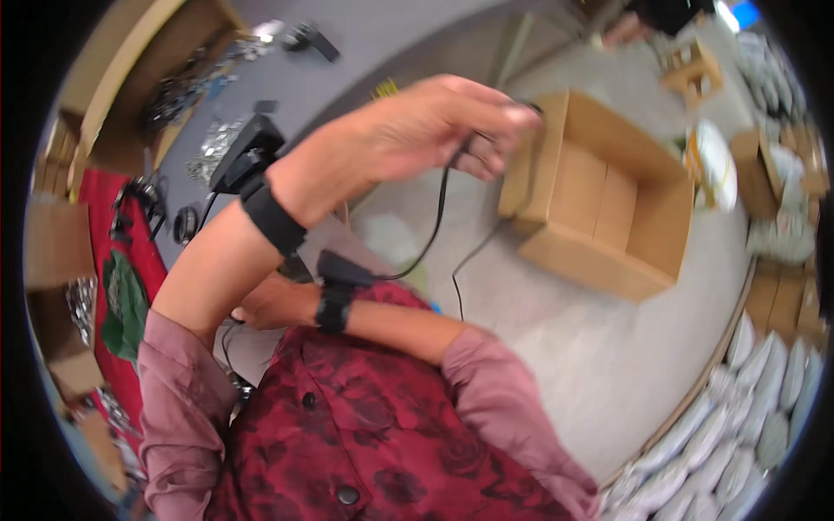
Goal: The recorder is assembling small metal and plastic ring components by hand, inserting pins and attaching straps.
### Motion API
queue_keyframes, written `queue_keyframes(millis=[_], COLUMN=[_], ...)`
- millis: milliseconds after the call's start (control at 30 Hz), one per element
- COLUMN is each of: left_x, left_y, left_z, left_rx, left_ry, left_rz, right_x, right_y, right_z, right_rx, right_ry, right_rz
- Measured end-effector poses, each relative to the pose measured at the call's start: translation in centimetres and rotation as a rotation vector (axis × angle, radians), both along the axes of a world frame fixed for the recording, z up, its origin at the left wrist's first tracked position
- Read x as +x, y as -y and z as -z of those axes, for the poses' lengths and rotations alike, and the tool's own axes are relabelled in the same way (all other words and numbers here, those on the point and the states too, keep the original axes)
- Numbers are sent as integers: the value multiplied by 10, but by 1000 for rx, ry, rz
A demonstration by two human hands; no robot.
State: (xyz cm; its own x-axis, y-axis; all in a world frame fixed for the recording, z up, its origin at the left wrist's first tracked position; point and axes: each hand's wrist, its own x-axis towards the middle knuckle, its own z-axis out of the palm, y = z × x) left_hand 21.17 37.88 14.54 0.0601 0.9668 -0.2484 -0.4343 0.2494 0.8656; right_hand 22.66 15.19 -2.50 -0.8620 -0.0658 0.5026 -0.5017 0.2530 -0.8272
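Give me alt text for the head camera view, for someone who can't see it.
The left hand, raised, pinches a thin black cable above an open cardboard box on a pale floor. The right hand sits low beneath the left forearm, mostly hidden.

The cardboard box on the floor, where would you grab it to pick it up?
Grip the cardboard box by its two opposite side walls, coming down from above. It sits open-topped with its flaps up, so the rims are free. The left hand holding the black cable is beside its near flap.

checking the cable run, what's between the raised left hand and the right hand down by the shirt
In the head view a thin black cable hangs from the left hand toward the right hand.
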Motion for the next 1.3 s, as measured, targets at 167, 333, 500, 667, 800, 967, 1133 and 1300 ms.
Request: queue_keyframes(millis=[167,333,500,667,800,967,1133,1300], left_x=[58,159,126,62,44,42,41,-18], left_y=[-18,38,105,186,233,248,269,366], left_z=[-43,-62,-87,-137,-152,-121,-104,-55], left_rx=[246,652,757,752,754,1124,1454,870], left_ry=[-136,41,-54,-335,-453,-469,-783,-1203], left_rz=[494,717,764,577,479,150,-367,-655], right_x=[-42,-37,-17,13,24,43,54,66], right_y=[42,53,15,-19,-35,-48,-64,-82], right_z=[55,83,92,84,66,48,14,-10], right_rx=[156,363,484,538,544,577,601,544], right_ry=[25,179,281,360,376,413,401,265], right_rz=[-451,-548,-500,-458,-401,-353,-274,-190])
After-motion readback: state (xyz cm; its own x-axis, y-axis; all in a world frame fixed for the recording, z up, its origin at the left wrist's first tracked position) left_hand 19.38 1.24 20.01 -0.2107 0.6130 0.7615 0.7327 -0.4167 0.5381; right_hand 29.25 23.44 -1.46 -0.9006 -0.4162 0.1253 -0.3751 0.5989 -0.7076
